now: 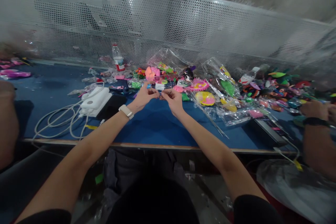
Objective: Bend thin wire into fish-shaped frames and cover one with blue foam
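Left hand (143, 98), right hand (173, 100) over blue table (157, 124), fingertips drawn together; whether gripping anything, cannot tell. Thin wires (216, 125) right of hands, long axis slanting far-left to near-right.

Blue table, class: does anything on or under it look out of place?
Yes: the white-capped bottle leans sharply, while the red-capped bottle stands upright. Also, a green scrap lies below the table, apart from the coloured pieces on top.

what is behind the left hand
Beyond the left hand, a pink piece lies among clear wrapping on the table, with a perforated screen farther back. Whatever the hand directly covers cannot be seen.
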A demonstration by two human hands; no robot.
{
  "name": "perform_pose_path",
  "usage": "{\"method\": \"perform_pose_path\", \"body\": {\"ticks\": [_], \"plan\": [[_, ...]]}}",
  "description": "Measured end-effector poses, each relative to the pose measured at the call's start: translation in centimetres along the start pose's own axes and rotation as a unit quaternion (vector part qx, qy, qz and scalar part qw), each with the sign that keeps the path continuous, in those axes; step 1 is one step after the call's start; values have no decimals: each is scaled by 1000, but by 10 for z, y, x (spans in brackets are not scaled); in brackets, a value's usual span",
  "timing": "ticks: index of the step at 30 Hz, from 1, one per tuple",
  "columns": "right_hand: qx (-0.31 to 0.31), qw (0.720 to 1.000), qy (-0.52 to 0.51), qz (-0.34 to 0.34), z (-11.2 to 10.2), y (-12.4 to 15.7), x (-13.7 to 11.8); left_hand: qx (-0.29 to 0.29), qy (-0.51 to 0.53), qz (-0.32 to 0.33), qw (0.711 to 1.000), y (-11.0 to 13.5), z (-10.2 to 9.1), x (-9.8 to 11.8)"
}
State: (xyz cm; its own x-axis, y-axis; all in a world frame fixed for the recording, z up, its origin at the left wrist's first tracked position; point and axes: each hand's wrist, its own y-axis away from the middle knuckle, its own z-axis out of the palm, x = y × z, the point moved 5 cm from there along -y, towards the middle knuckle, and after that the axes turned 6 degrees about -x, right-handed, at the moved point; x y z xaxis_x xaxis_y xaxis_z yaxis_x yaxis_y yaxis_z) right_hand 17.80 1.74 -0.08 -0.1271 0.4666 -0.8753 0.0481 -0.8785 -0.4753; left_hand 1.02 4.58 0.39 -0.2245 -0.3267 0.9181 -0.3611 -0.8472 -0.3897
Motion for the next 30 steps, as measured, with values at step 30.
{"method": "perform_pose_path", "body": {"ticks": [30], "plan": [[41, 997, -53, 31, -3, -1, 12, -28, -64, -3, 998, 3, 0, 6]]}}
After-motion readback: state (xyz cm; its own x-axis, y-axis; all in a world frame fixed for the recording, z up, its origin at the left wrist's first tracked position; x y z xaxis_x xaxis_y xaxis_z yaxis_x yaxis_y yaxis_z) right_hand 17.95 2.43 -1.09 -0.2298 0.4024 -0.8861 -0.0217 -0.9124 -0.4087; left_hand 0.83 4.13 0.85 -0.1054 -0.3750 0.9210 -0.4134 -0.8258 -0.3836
